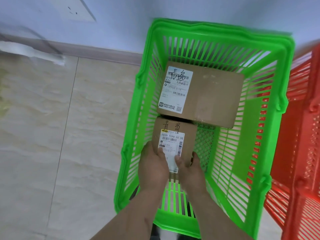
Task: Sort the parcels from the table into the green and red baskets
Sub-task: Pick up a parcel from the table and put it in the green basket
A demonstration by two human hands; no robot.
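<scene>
Single head view, looking steeply down, close over green basket [280,94].

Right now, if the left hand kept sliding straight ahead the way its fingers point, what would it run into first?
Probably the larger brown cardboard parcel lying farther back in the green plastic basket. The left hand grips the smaller brown cardboard parcel, whose far edge looks close against it; depth is uncertain.

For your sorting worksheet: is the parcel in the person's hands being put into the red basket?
No: both hands hold the small parcel inside the green basket.

Bright, even light — soft shadows, edges blurred and warped.
</scene>
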